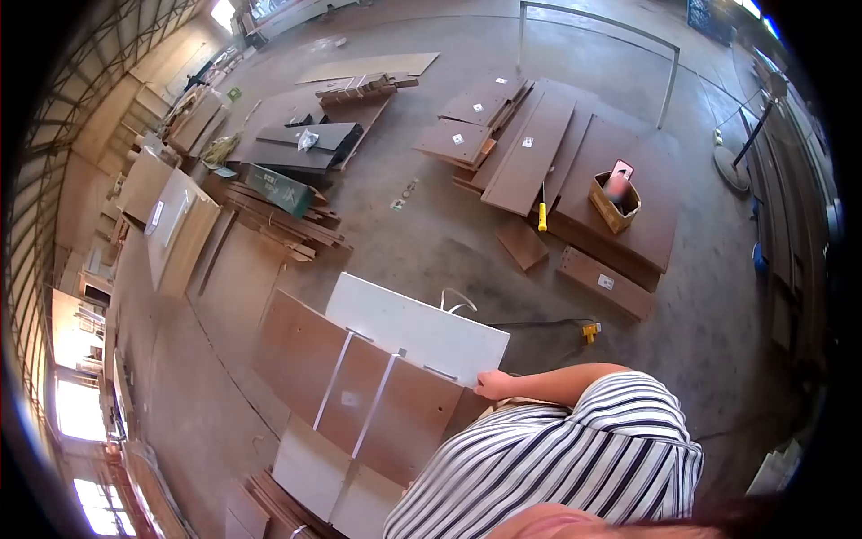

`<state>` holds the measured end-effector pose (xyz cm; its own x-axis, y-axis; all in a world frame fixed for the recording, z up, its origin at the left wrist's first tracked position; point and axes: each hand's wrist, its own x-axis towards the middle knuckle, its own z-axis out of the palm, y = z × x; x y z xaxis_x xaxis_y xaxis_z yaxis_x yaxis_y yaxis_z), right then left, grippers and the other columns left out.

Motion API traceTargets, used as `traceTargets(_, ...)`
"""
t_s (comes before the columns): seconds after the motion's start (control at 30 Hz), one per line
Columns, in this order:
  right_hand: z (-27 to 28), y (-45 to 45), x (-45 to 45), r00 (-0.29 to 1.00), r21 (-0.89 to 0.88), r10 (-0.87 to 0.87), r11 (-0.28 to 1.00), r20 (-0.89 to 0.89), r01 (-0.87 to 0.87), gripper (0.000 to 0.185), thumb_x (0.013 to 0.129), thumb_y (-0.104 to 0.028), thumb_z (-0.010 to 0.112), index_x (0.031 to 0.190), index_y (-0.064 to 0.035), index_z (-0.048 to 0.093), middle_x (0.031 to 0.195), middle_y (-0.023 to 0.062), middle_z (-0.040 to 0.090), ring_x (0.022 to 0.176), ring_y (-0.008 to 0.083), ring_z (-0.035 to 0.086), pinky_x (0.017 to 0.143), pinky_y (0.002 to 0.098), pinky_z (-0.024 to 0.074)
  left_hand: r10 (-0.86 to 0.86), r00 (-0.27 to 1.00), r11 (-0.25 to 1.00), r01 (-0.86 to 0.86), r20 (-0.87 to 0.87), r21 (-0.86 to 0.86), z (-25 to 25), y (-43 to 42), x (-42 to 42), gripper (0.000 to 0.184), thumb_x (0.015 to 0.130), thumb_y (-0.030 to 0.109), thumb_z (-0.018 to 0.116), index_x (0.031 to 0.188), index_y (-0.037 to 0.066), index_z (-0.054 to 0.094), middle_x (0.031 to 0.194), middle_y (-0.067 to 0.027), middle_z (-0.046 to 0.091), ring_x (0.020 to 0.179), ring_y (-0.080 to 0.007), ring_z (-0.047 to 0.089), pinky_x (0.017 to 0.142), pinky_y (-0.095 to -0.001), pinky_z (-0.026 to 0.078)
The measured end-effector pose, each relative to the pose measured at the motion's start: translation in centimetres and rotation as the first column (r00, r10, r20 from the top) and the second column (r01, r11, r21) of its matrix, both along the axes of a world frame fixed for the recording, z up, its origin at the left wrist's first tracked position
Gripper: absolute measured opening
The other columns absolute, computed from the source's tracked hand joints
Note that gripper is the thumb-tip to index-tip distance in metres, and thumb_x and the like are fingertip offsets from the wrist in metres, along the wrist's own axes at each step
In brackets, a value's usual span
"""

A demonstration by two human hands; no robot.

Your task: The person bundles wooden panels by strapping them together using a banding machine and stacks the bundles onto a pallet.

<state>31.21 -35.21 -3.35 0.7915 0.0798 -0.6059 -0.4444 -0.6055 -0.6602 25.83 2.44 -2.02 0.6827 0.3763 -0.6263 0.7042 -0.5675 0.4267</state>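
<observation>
My right hand [492,384] reaches from the striped sleeve to the near right corner of a white panel [417,325], with its fingers closed at the edge. Close by that hand lies a brown panel stack [382,409], bound with two white straps [373,409]. The white panel stands out beyond the stack's far edge. My left hand is hidden behind my striped shirt.
Brown boards [530,153] lie piled ahead, with a cardboard box [615,205] and a yellow-handled tool [542,217] on them. A yellow device [590,332] with a cable sits on the floor. Wooden strips [287,225] and a green box [278,190] lie left.
</observation>
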Motion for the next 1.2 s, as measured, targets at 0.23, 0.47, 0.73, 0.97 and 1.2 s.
traceTargets(0.23, 5.5, -6.6, 2.4, 0.966, -0.013, -0.214, 0.976, 0.147, 0.218, 0.034, 0.087, -0.034, 0.049, 0.089, -0.0036, 0.063, 0.082, 0.0137, 0.065, 0.076, 0.0281, 0.064, 0.071, 0.0397, 0.0498, -0.041, 0.999, 0.999, 0.042, -0.031, 0.034, 1.0, 0.8, -1.1, 0.058, 0.09, 0.042, 0.041, 0.123, -0.005, 0.045, 0.125, -0.0253, 0.046, 0.116, -0.0385, 0.044, 0.095, -0.0431, 0.036)
traceTargets(0.47, 16.8, -17.9, 6.7, 0.113, 0.511, -0.811, 0.462, 0.574, 0.725, 0.032, 0.089, -0.013, 0.047, 0.119, -0.0027, 0.042, 0.094, 0.0083, 0.06, 0.07, 0.0157, 0.059, 0.067, 0.0279, 0.0489, 0.002, 0.992, 1.0, 0.001, -0.129, 0.026, 3.8, 0.4, -2.5, 0.059, 0.09, 0.044, 0.04, 0.122, -0.005, 0.046, 0.125, -0.0253, 0.047, 0.116, -0.0384, 0.044, 0.096, -0.0431, 0.036)
traceTargets(0.73, 16.6, -19.4, 7.8, 0.044, 0.535, -0.707, 0.573, 0.706, 0.62, 0.04, 0.087, -0.004, 0.047, 0.125, -0.0012, 0.037, 0.105, 0.0116, 0.057, 0.081, 0.0166, 0.058, 0.072, 0.0267, 0.0494, -0.123, 0.958, 0.947, 0.035, 0.259, 0.319, 0.2, 1.4, -3.0, 0.039, 0.09, 0.032, 0.041, 0.093, -0.005, 0.055, 0.082, -0.0306, 0.058, 0.084, -0.0471, 0.055, 0.074, -0.0507, 0.041)
traceTargets(0.97, 17.9, -18.4, 9.9, 0.067, 0.305, -0.465, 0.676, 0.883, 0.671, 0.062, 0.081, -0.006, 0.054, 0.137, -0.0027, 0.026, 0.131, 0.0175, 0.04, 0.116, 0.0294, 0.044, 0.099, 0.0377, 0.0343, -0.116, 0.993, 0.976, 0.114, 0.003, 0.187, 0.5, 1.9, -2.6, 0.051, 0.091, 0.039, 0.039, 0.11, -0.006, 0.055, 0.115, -0.0318, 0.051, 0.109, -0.046, 0.047, 0.093, -0.0461, 0.037)
traceTargets(1.2, 26.0, -18.0, 10.2, -0.18, 0.286, -0.225, 0.673, 0.958, 0.682, 0.054, 0.083, -0.006, 0.051, 0.133, -0.0019, 0.033, 0.129, 0.0166, 0.04, 0.119, 0.0306, 0.04, 0.101, 0.0381, 0.0325, 0.053, 0.995, 0.995, -0.06, 0.082, 0.083, 0.7, 1.5, -3.0, 0.051, 0.085, 0.038, 0.045, 0.105, -0.008, 0.057, 0.093, -0.0296, 0.06, 0.093, -0.0421, 0.056, 0.08, -0.0448, 0.041)
